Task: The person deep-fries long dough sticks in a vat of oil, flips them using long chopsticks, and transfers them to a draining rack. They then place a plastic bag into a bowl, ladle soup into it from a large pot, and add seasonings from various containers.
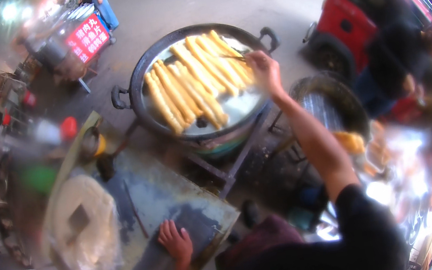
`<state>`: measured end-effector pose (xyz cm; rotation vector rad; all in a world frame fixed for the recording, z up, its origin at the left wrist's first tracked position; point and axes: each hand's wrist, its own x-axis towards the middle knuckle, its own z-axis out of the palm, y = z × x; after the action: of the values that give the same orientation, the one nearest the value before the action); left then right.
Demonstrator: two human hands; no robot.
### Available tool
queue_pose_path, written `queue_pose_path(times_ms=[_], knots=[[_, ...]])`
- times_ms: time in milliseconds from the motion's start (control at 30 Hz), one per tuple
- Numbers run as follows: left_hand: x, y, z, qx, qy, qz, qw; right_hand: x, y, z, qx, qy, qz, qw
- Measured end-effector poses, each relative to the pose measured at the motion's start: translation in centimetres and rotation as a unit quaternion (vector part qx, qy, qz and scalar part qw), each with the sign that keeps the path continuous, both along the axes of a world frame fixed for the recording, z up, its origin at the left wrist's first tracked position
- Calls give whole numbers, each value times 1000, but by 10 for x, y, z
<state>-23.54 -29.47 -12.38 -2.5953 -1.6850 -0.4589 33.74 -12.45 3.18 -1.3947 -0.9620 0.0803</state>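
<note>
Long golden fried dough sticks [185, 93] lie side by side in a wide dark wok [136, 94] of pale, foamy oil. My right hand [262, 68] is over the wok's right side, closed around thin dark cooking chopsticks [232, 56] whose far ends reach the sticks there. On the near corner of a worn work table [205, 203] my left hand [175, 240] rests palm down, holding nothing, fingers close together with the thumb apart. Left of it on the table are a thin dark rod [136, 212] and a large pale mass, apparently dough [87, 219], under clear plastic.
The wok has loop handles [120, 97] and stands on a metal frame [228, 176]. A round rack [326, 107] with fried pieces [349, 142] stands at the right, near people. A red vehicle [344, 28] is beyond. A food stall with a red sign [88, 39] is at upper left.
</note>
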Motion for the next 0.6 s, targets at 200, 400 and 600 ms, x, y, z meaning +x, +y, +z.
queue_pose_path(times_ms=[200,400,600], knots=[[2,-1,3,-15,11,-5,1000,8,23,-21,1,125,-29,992],[9,6,6,-19,5,-20,1000,20,39,-49,-86,-19,2,996],[5,0,-13,6,9,0,1000,-40,13,-30,-127,-264,23,956]])
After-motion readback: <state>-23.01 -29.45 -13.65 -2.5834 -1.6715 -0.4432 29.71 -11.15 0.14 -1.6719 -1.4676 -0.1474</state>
